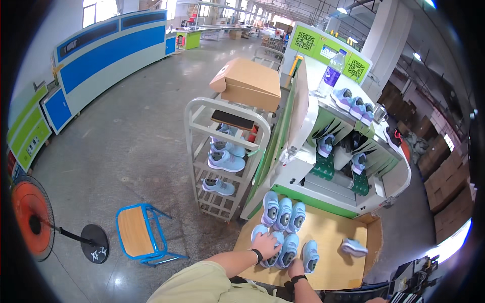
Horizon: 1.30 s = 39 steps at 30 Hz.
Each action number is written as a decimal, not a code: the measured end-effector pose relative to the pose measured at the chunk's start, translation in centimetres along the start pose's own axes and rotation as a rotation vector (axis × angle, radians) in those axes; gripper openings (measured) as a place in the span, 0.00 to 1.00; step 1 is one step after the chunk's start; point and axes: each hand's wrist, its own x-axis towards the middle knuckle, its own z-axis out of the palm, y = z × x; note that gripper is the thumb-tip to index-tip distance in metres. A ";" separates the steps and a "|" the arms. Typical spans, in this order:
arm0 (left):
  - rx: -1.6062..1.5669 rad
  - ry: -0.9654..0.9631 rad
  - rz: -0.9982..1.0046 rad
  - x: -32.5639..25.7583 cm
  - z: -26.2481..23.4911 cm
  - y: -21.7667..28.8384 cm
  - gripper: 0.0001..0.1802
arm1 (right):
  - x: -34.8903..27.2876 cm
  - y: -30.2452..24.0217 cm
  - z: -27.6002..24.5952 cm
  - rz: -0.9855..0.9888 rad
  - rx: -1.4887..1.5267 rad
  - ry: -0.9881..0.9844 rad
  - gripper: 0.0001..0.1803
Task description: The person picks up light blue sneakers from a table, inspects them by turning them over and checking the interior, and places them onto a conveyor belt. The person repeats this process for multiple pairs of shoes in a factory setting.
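Light blue sneakers with lilac soles stand in rows on a tan worktop (331, 230) in front of me. My left hand (266, 245) reaches over the left of the near row, its fingers curled onto a sneaker (276, 237). At the heel of the neighbouring sneaker (289, 247) is my right hand (296, 267), closed against it with some fingers hidden. A single sneaker (310, 256) stands just right of that hand. Behind them is a row of sneakers (284, 213). Farther right, a slightly blurred sneaker (354, 247) lies sideways, apart from the others.
Beyond the worktop stands a white and green machine (323, 189) with sneakers inside and on top, beside a water bottle (332, 74). A grey rack (192, 151) holds sneakers and a cardboard box (250, 83). At left are a blue-framed stool (136, 235) and a fan (33, 222).
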 end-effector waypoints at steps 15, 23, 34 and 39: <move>-0.014 0.070 0.073 -0.2 0.8 -0.4 0.22 | -19.0 6.1 0.0 0.360 -0.016 -0.271 0.11; 0.017 0.010 0.066 -0.2 0.4 -1.0 0.21 | -17.2 10.9 -1.1 0.572 -0.237 0.189 0.12; 0.072 -0.020 0.023 0.6 0.0 -0.2 0.20 | 1.8 6.0 -9.4 0.234 0.744 0.055 0.43; 0.014 0.049 0.106 1.0 0.9 0.2 0.20 | 2.1 3.6 -7.3 0.023 0.692 -0.143 0.41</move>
